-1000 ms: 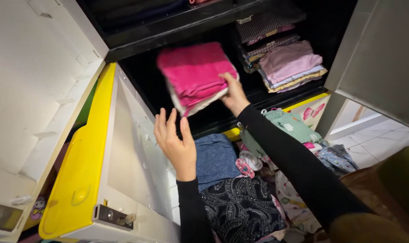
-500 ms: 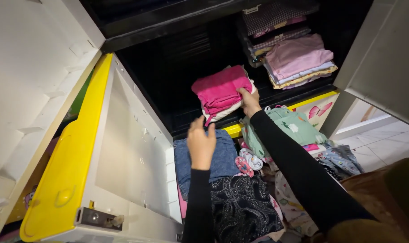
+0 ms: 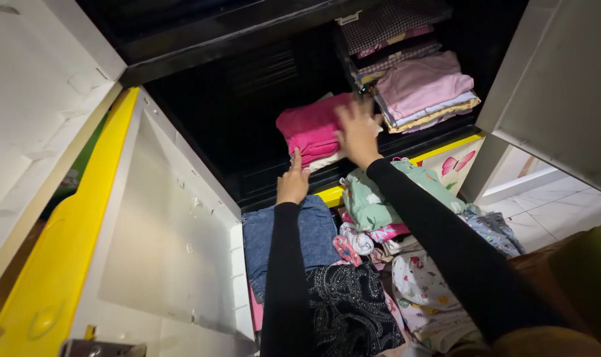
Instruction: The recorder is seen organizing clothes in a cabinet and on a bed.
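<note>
Hands are working at the dark shelf (image 3: 260, 165) and we're watching from above. Our right hand (image 3: 358, 132) is lying flat on the folded pink stack (image 3: 310, 129), fingers spread wide, gripping nothing. Our left hand (image 3: 293, 182) is touching the stack's lower edge at six o'clock, fingers narrow and together. At two o'clock from the stack, a pale pink pile (image 3: 423, 86) is sitting just beside it. Below us, loose clothes (image 3: 380, 244) are filling the open drawer.
</note>
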